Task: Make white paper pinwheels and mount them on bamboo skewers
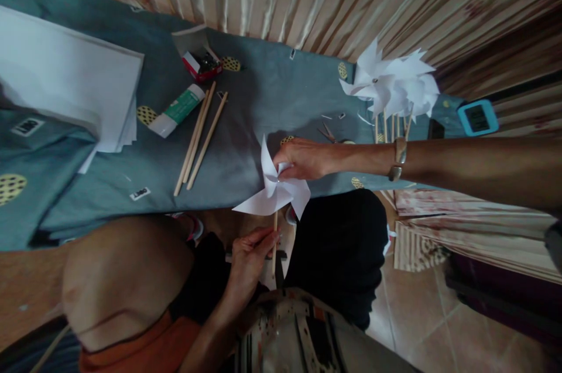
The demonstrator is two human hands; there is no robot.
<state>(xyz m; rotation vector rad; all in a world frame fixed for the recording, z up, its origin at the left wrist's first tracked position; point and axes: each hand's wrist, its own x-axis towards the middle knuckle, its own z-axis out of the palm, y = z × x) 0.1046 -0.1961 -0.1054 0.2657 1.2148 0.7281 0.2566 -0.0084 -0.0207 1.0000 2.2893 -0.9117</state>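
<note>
A white paper pinwheel (270, 200) on a thin wooden stick (275, 222) stands just off the table's near edge, over my lap. My left hand (251, 256) pinches the stick below the blades. At the top, my right hand (302, 157) has its fingers closed on the pinwheel beside its centre, where a small pin head shows. Part of one blade is hidden under those fingers. Small scissors (327, 133) lie just beyond my right wrist, partly covered by it.
Three loose wooden sticks (206, 141) lie left of centre, near a green-and-white glue stick (178, 110) and an open red box of pins (202, 62). White paper sheets (74, 77) are stacked far left. Several finished pinwheels (390, 80) and a blue timer (478, 117) are at right.
</note>
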